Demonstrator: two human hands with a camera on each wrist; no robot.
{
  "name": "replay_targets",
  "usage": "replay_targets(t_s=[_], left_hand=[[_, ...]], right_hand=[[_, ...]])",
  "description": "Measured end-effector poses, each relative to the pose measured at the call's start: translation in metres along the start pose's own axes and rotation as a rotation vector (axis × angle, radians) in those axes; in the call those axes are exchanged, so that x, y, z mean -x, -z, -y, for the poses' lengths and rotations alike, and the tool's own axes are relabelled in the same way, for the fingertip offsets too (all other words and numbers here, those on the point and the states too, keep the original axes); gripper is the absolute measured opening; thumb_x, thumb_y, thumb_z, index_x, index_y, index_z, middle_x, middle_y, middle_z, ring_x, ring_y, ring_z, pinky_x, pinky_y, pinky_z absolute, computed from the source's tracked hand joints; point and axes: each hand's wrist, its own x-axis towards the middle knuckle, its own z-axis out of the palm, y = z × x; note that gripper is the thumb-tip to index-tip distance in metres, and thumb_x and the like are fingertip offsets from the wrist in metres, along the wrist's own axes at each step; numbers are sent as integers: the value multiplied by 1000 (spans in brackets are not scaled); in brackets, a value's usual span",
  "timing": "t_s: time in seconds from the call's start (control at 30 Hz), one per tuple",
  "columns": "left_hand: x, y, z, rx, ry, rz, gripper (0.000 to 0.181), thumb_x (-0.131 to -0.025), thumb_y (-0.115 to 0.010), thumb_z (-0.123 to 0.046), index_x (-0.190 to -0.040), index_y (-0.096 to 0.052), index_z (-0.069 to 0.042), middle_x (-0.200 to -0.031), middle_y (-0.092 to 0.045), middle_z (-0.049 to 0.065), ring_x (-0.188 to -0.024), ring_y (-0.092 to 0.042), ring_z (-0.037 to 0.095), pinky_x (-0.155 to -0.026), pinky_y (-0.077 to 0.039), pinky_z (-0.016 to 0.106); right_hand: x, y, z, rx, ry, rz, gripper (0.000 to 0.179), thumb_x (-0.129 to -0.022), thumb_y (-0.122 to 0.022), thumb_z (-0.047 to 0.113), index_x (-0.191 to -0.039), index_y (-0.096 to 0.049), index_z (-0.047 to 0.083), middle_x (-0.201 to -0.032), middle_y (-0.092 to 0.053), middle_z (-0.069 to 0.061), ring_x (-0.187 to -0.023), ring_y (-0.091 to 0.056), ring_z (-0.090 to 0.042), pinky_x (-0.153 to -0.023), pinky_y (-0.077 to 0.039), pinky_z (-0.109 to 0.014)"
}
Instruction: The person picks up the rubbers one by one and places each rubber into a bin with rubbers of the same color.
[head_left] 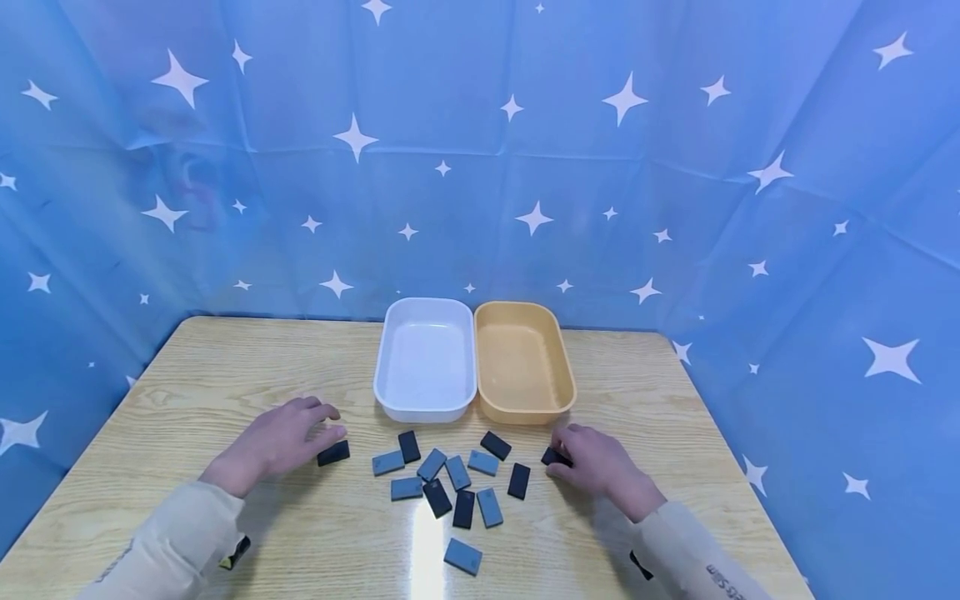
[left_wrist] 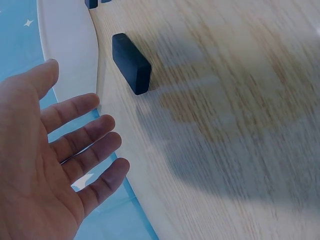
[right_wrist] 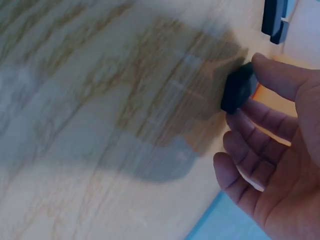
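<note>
My left hand [head_left: 281, 437] hovers at the left with its fingers spread and nothing in them. Just beside its thumb, a small black rectangular block [head_left: 333, 452] lies on the table; the left wrist view shows this black block [left_wrist: 131, 64] apart from the fingertips. On the other side, my right hand [head_left: 596, 462] pinches another black block [right_wrist: 239, 89] between thumb and forefinger, the other fingers loosely bent. In the head view that hand partly covers the block. Between the hands several blue blocks [head_left: 462, 556] and black blocks [head_left: 518, 481] lie scattered flat.
A white bin [head_left: 425, 414] and a tan-orange bin [head_left: 527, 417] stand side by side behind the blocks. They rest on a wood-grain table [head_left: 225, 367]. A blue curtain with white stars [head_left: 450, 200] hangs behind the table and along its sides.
</note>
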Motion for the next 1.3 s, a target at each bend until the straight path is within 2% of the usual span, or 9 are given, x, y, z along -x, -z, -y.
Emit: replay_targets(t_s=[0.3,0.6,1.3], left_hand=[[1,-2,-1,8,-15,-8,48,-97,-48,-53,-121,-65,-14,-121,-64,10,-109,-62,32,-91,-49,54],[1,-1,-3,1,-22,-16,43,-97,-51,-49,-119,-66,-15,-118,-65,7,-107,-62,29,-90,-49,53],[2,-3,-3,1,-29,-5,44,-97,-50,-49,-120,-65,-15,-120,-65,10,-108,-62,32,-91,-49,54]], right_hand=[[-3,-5,1,-2,-18,16,20,-85,-73,30,-87,-57,19,-76,-51,6,-67,-45,-11,-59,-36,-30],[-3,-5,1,4,-24,13,21,-84,-74,30,-84,-56,19,-74,-51,6,-66,-45,-12,-60,-38,-31],[-1,-1,-1,-19,-71,26,21,-82,-72,33,-81,-55,21,-69,-50,7,-62,-45,-11,-55,-35,-28]])
